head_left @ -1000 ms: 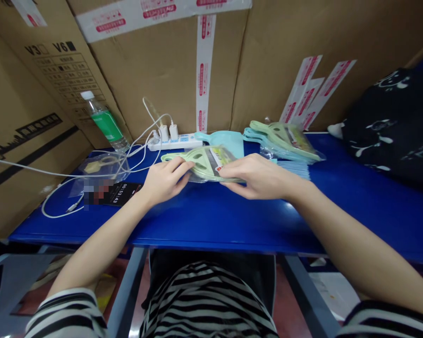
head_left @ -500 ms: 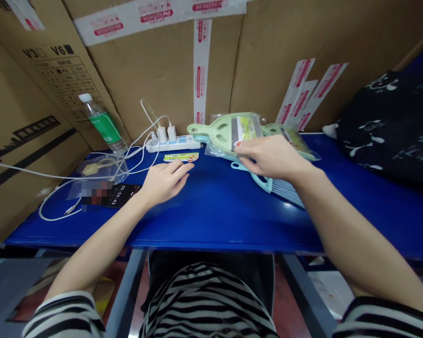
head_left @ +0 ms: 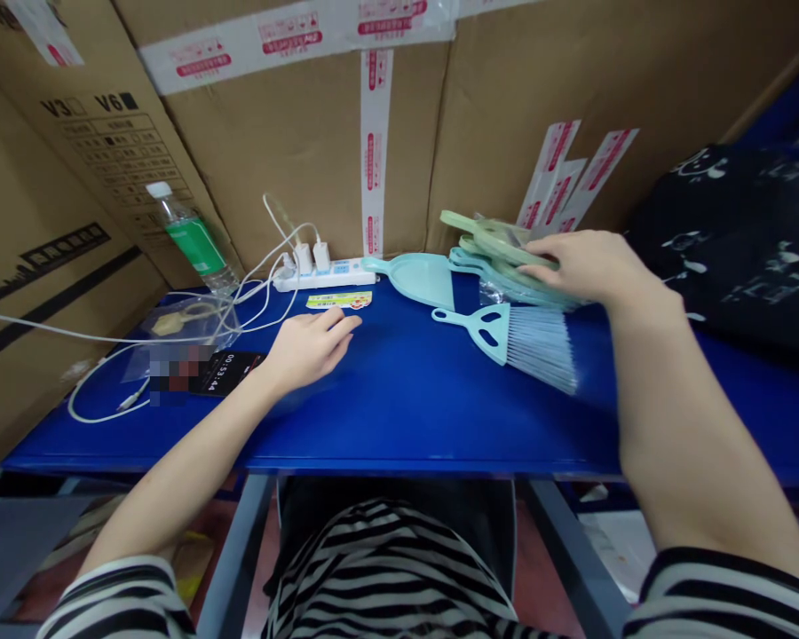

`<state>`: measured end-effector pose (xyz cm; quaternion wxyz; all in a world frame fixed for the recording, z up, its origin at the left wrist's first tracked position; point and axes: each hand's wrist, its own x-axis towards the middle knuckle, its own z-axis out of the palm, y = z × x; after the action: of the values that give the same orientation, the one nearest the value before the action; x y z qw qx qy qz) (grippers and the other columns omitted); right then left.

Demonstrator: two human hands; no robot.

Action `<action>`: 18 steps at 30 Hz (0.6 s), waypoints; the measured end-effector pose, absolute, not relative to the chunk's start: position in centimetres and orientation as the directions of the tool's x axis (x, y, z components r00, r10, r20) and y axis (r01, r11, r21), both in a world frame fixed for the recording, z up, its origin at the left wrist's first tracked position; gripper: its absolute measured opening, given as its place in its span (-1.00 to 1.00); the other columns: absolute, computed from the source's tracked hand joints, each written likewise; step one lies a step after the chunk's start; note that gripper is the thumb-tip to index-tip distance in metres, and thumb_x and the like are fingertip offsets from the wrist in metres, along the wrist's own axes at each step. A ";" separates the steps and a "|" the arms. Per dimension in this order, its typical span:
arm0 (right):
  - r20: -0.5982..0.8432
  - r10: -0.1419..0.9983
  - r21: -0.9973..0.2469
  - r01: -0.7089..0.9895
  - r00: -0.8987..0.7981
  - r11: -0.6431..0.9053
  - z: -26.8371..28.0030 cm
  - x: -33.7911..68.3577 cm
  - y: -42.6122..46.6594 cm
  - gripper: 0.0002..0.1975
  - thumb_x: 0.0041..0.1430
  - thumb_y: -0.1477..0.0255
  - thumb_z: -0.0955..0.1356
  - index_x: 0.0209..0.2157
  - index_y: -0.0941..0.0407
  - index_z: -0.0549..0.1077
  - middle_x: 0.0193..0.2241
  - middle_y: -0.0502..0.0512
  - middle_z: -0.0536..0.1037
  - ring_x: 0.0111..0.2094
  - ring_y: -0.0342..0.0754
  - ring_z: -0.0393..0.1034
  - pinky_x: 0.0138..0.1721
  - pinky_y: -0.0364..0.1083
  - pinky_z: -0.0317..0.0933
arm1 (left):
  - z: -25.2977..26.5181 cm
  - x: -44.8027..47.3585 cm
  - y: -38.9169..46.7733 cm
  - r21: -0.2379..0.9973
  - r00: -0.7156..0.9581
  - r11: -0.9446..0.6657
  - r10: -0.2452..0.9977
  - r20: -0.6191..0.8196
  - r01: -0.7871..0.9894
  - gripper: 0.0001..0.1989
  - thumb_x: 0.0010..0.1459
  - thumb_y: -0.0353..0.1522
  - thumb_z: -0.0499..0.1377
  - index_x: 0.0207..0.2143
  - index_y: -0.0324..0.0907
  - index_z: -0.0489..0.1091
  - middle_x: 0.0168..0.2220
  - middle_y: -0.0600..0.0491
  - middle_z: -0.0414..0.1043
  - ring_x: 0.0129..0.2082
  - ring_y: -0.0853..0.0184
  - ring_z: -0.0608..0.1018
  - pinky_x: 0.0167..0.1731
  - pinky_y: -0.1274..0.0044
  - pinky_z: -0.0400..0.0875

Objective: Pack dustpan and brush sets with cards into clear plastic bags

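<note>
My right hand (head_left: 582, 264) is closed on the edge of a bagged green dustpan (head_left: 496, 244), which it holds over other bagged pieces at the back right. A blue handle (head_left: 470, 259) sticks out from under these. In front lies a light blue brush (head_left: 494, 333) with its bristles to the right. Behind the brush, a light blue dustpan (head_left: 418, 277) lies bare on the table. My left hand (head_left: 314, 346) rests with its fingers loosely stretched and nothing in them, just before a yellow-green label card (head_left: 339, 300).
A white power strip (head_left: 326, 273) with chargers and cables stands at the back. To the left are a bottle (head_left: 196, 240), a phone (head_left: 226, 373) and a plastic bag (head_left: 186, 319). Cardboard boxes (head_left: 293, 133) wall the back; a black patterned bag (head_left: 725, 257) sits right.
My right hand has moved right with the bagged green dustpan, which is now tilted. The light blue dustpan and the whole brush have come into sight. My left hand has hardly moved.
</note>
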<state>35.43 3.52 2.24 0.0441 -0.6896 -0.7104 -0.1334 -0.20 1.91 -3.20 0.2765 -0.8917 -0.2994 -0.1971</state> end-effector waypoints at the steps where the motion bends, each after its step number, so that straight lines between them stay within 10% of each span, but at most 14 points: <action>1: 0.230 0.973 0.120 0.993 -0.036 0.008 2.3 35.8 3.6 -0.87 0.16 0.37 0.26 -0.37 0.07 0.43 -0.29 0.19 0.60 -0.24 0.13 0.43 -0.43 -0.07 0.05 | -3.2 -0.2 1.9 -0.375 0.745 -0.669 0.427 0.513 0.642 -0.71 0.34 -0.37 -0.05 -0.08 -0.15 0.45 -0.33 0.00 0.52 -0.52 0.35 0.51 -0.49 0.52 0.37; 10: 0.200 0.979 -0.089 0.996 0.025 -0.007 2.1 36.4 3.8 -0.73 0.08 0.35 0.36 -0.50 0.02 0.14 -0.48 0.08 0.42 -0.44 -0.02 0.28 -0.42 -0.09 0.08 | -3.3 -0.3 1.9 -0.404 0.762 -0.660 0.443 0.472 0.634 -0.69 0.34 -0.38 -0.08 -0.11 -0.17 0.46 -0.36 0.00 0.50 -0.53 0.32 0.51 -0.52 0.50 0.34; 18: 0.203 0.979 -0.009 1.000 -0.002 0.004 2.1 35.9 3.7 -0.72 0.11 0.40 0.29 -0.57 0.04 0.09 -0.56 0.06 0.38 -0.48 -0.03 0.24 -0.45 -0.09 0.01 | -3.4 -0.2 2.0 -0.411 0.774 -0.662 0.463 0.433 0.626 -0.70 0.33 -0.39 -0.06 -0.12 -0.16 0.46 -0.37 0.01 0.49 -0.54 0.32 0.50 -0.53 0.49 0.33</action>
<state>35.87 3.73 2.09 0.0754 -0.7023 -0.7044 -0.0691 -0.20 1.97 -3.40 0.2778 -0.8998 -0.3027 -0.1470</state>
